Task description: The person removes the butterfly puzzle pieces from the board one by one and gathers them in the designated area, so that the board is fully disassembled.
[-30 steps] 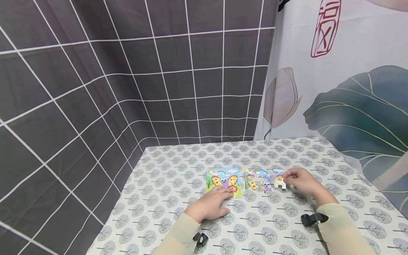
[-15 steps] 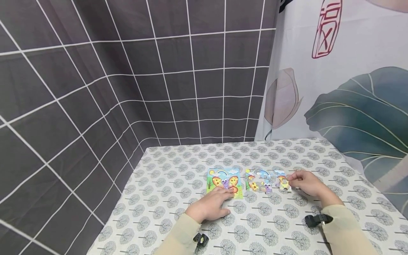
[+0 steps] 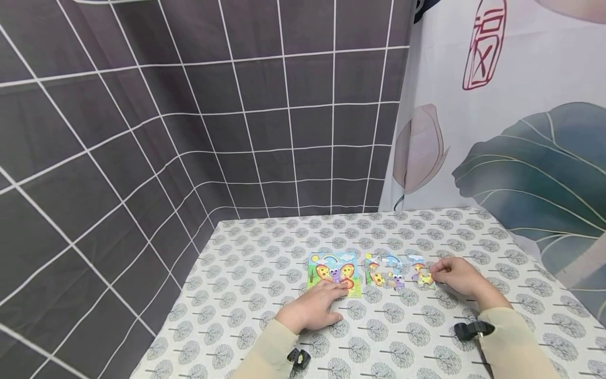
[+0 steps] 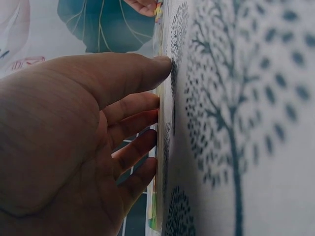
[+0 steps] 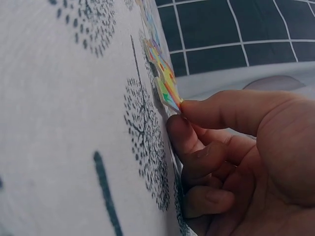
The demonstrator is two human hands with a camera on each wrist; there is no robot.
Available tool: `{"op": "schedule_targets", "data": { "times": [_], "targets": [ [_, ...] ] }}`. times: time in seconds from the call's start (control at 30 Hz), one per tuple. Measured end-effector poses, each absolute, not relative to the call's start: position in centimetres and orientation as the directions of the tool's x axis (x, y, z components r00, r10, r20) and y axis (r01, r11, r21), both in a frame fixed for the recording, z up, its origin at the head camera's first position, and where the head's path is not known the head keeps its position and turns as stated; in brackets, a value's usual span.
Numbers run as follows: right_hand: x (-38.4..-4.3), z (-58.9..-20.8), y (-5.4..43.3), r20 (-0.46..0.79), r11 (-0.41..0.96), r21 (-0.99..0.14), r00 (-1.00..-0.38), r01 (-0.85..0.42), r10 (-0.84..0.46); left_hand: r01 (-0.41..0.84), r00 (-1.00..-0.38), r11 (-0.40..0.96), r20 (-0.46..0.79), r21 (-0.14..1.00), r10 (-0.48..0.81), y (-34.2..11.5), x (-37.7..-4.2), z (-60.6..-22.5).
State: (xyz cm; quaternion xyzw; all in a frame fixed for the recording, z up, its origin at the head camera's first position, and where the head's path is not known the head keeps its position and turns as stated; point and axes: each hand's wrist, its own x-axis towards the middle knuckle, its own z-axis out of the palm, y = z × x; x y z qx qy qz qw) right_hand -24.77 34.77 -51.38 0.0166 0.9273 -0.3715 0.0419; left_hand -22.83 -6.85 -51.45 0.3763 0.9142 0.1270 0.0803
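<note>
My left hand (image 3: 313, 305) rests with extended fingertips on the lower part of a butterfly picture card (image 3: 333, 260). In the left wrist view the fingers (image 4: 130, 120) touch the card's surface, and the thumb stands apart from them. To the right, my right hand (image 3: 456, 278) pinches the right edge of a yellow-and-orange jigsaw piece (image 3: 425, 279) between thumb and index finger. The right wrist view has this piece (image 5: 169, 91) low against the cloth, its other fingers curled. Left of it lie a butterfly-wing piece (image 3: 377, 278) and a purple butterfly-body piece (image 3: 398, 281).
A row of sky-and-rainbow jigsaw pieces (image 3: 393, 260) lies along the back of the layout. A tree-print cloth (image 3: 265, 273) covers the table. Dark gridded curtain (image 3: 307, 126) hangs behind and left, a lotus-print one (image 3: 426, 189) at the right.
My right hand has moved slightly right with its jigsaw piece, which was tilted and now lies flatter with its yellow print showing. The left hand stays on the card.
</note>
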Motion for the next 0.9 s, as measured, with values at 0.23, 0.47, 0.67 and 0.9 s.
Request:
{"op": "schedule_targets", "data": {
  "times": [0.23,0.47,0.67,0.9],
  "targets": [
    [-25.09,-51.61,34.63,-0.082,0.733,-0.678,-0.997,0.057,0.001,0.668,-0.707,0.685,-0.041,0.292,0.706,-7.08,-22.80,-51.31],
    [-25.32,-52.18,34.55,-0.085,0.735,-0.675,-0.996,0.064,0.008,0.658,-0.708,0.686,-0.054,0.311,0.704,-7.33,-22.67,-51.20],
    [-25.19,-52.28,34.80,-0.080,0.740,-0.671,-0.997,0.051,-0.003,0.667,-0.698,0.666,-0.034,0.334,0.716,-7.45,-22.76,-51.38],
    [-24.95,-51.86,34.80,-0.086,0.724,-0.686,-0.996,0.067,0.010,0.668,-0.700,0.651,0.008,0.361,0.714,-7.40,-22.89,-51.27]
  ]
}}
